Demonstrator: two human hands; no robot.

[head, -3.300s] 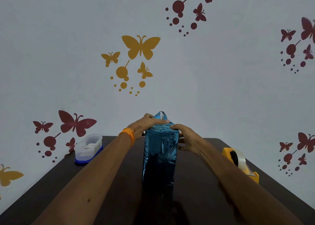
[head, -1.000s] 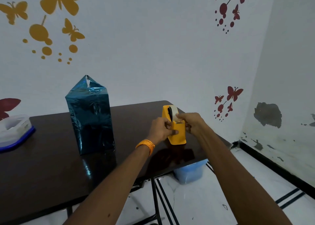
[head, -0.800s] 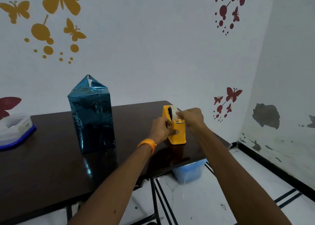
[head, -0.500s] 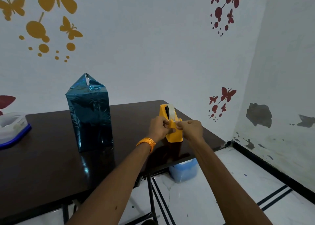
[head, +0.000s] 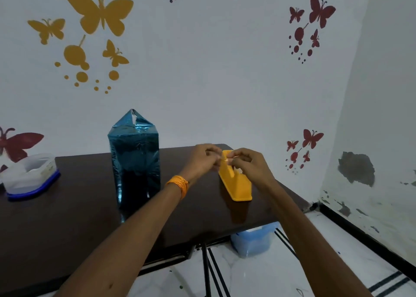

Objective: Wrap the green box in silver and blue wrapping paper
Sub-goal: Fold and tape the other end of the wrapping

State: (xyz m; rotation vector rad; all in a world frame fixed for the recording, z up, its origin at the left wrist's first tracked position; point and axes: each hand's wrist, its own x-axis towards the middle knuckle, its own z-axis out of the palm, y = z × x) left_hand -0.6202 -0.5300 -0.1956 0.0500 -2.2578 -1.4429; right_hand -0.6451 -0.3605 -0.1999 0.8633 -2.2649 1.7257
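The box, wrapped in shiny blue paper, stands upright on the dark table, its top flap sticking up in a loose point. To its right sits a yellow tape dispenser. Both hands are raised just above the dispenser's far end. My left hand and my right hand pinch a short clear piece of tape between their fingertips. Neither hand touches the box. The tape roll is hidden behind my hands.
A clear plastic container with a blue lid sits at the table's left end. A blue bin stands on the tiled floor under the table's right edge. The wall corner is close on the right.
Both hands left the box top and went right to the dispenser. In the last second they drew tape off it and lifted it; the left hand let go of the dispenser.
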